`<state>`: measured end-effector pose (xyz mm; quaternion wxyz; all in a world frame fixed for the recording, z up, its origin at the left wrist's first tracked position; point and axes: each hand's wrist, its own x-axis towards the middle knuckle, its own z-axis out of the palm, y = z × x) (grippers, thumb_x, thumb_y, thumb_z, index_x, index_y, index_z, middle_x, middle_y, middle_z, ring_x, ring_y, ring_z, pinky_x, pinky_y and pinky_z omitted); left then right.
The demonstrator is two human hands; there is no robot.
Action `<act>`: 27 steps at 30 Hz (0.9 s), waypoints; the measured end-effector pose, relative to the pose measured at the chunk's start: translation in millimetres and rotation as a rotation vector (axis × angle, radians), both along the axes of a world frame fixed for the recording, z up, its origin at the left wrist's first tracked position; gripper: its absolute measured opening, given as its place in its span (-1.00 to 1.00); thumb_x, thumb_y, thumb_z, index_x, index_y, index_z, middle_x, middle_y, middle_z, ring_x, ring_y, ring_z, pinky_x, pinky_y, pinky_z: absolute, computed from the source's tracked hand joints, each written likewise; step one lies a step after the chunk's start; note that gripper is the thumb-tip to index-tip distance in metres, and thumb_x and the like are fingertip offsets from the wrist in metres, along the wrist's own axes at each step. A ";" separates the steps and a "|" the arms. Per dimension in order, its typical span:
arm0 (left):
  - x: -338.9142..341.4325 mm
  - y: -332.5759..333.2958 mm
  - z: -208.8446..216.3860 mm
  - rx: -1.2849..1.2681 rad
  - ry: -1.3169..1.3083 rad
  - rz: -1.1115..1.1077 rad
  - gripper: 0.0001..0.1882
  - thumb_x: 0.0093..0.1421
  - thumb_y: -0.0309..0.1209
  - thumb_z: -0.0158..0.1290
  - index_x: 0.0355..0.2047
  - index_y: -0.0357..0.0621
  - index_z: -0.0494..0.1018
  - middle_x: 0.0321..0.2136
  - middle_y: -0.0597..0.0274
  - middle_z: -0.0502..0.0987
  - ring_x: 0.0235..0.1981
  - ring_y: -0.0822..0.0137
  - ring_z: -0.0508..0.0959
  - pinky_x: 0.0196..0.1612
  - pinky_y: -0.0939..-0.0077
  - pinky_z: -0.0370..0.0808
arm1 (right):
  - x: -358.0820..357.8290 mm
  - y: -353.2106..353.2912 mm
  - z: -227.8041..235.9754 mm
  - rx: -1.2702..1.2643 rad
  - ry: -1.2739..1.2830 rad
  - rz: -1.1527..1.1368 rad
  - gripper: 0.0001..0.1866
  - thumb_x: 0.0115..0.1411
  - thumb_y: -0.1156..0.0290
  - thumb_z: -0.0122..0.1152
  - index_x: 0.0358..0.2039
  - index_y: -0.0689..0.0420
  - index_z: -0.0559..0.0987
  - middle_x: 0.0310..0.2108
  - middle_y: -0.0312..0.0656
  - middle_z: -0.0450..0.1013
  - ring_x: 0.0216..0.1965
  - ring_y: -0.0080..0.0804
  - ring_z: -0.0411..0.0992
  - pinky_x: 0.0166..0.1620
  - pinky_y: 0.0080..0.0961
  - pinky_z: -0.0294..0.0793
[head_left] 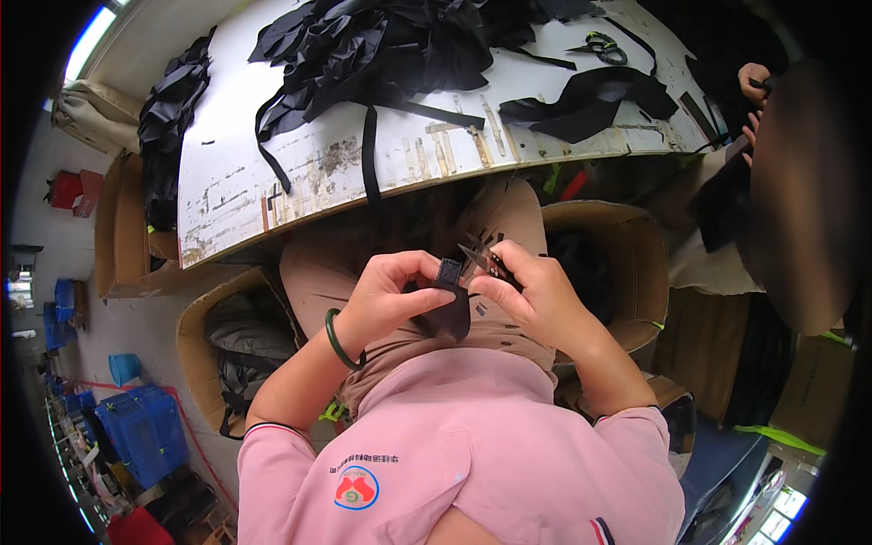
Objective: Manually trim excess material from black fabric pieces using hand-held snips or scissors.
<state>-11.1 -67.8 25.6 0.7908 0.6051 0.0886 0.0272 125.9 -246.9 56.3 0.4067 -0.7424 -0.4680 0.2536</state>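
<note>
Above my lap, my left hand (400, 292) pinches a small black fabric piece (447, 318) between thumb and fingers. Its stitched strap end (449, 271) sticks up past the fingertips. My right hand (536, 292) is closed around a pair of small thread snips (481, 258). The blades point up and to the left, close beside the strap end; whether they touch it I cannot tell. Small dark scraps lie scattered on my light trousers (500, 218).
A worn white table (336, 168) stands ahead, heaped with black fabric pieces (372, 54). Black-handled scissors (601, 49) lie at its far right. Cardboard boxes stand at my left (195, 318) and right (649, 272). Another person's hand (753, 82) shows at the right.
</note>
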 end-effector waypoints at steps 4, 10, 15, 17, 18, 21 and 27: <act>1.7 -8.3 4.0 -0.112 -0.025 -0.033 -0.87 0.09 -0.63 0.14 -0.31 -0.29 0.51 -0.29 0.28 0.52 -0.31 0.54 0.48 -0.19 0.64 0.42 | -3.0 10.8 -1.8 0.125 0.453 -0.029 -0.71 0.13 0.36 0.31 -0.22 0.22 0.46 -0.44 -0.29 0.39 -0.38 -0.67 0.33 -0.31 -0.68 0.34; 18.1 -12.1 8.7 0.093 -0.106 -0.015 -0.65 0.07 -0.59 0.18 -0.10 -0.23 0.43 -0.01 0.17 0.39 -0.11 0.45 0.47 0.01 0.53 0.40 | 27.9 -29.6 12.5 0.147 0.423 -0.213 -0.78 0.12 0.37 0.32 -0.38 0.19 0.46 -0.52 -0.39 0.36 -0.45 -0.72 0.27 -0.38 -0.68 0.28; 42.6 24.1 -13.6 0.374 -0.062 0.132 -0.64 0.10 -0.56 0.15 -0.07 -0.25 0.39 -0.22 0.27 0.50 -0.29 0.49 0.54 -0.11 0.57 0.45 | 86.3 -126.9 -20.6 0.236 0.469 -0.768 -0.82 0.13 0.41 0.29 -0.43 0.13 0.44 -0.57 -0.53 0.25 -0.53 -0.83 0.16 -0.46 -0.78 0.12; 64.3 37.1 -19.8 0.501 -0.068 0.121 -0.67 0.11 -0.55 0.14 -0.10 -0.26 0.40 -0.20 0.28 0.49 -0.31 0.50 0.53 -0.13 0.61 0.43 | 104.8 -180.1 -52.3 0.157 0.475 -1.002 -0.82 0.13 0.38 0.29 -0.42 0.15 0.46 -0.58 -0.50 0.28 -0.52 -0.79 0.21 -0.45 -0.76 0.17; 75.2 42.1 -22.7 0.514 -0.067 0.108 -0.69 0.12 -0.55 0.13 -0.10 -0.25 0.40 -0.18 0.30 0.47 -0.31 0.52 0.52 -0.13 0.63 0.41 | 111.1 -212.2 -75.8 0.089 0.431 -1.106 -0.80 0.13 0.37 0.30 -0.39 0.19 0.47 -0.57 -0.47 0.33 -0.50 -0.76 0.25 -0.43 -0.73 0.23; 106.6 51.4 -25.5 0.656 0.007 0.130 -0.68 0.10 -0.51 0.15 -0.11 -0.19 0.41 -0.20 0.29 0.48 -0.29 0.46 0.52 -0.14 0.58 0.41 | 103.6 -304.8 -146.3 -0.385 -0.230 -1.142 -0.67 0.15 0.25 0.26 -0.20 0.23 0.49 -0.38 -0.11 0.53 -0.33 -0.23 0.49 -0.26 -0.34 0.44; 129.8 116.3 -27.0 1.272 -0.233 0.571 -0.60 -0.02 -0.54 0.16 -0.11 -0.16 0.42 -0.06 0.06 0.40 0.03 0.07 0.38 0.10 0.29 0.30 | 58.5 -310.6 -162.7 -0.784 -0.320 -1.122 -0.53 0.20 0.03 0.13 -0.09 0.18 0.47 -0.26 0.10 0.53 -0.19 0.10 0.49 -0.15 -0.11 0.46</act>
